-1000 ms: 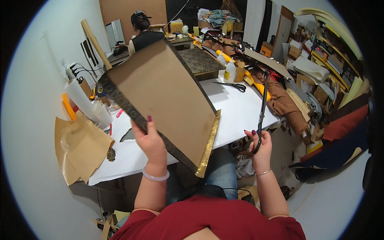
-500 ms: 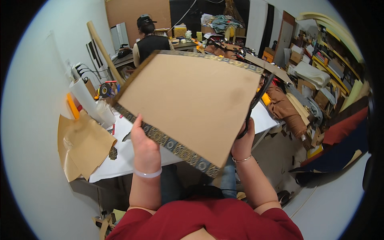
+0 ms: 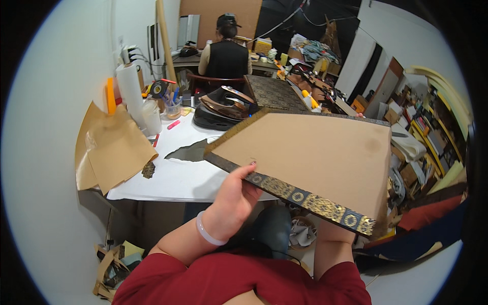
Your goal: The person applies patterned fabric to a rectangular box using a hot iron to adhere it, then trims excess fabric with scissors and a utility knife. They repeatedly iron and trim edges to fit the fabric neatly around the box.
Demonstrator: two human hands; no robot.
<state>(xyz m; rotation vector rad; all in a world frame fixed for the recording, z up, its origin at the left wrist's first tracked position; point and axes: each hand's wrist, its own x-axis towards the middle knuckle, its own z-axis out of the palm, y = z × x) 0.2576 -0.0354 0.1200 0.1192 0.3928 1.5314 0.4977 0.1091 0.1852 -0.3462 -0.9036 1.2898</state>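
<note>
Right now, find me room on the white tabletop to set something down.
The white tabletop is bare at front, between brown paper and held board, nearer than the dark scrap. Its back is crowded: white roll, pen cup, iron.

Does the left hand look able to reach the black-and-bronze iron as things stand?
Probably not directly: the left hand holds a flat beige panel with patterned edging, whose corner lies between hand and iron in this view.
</note>
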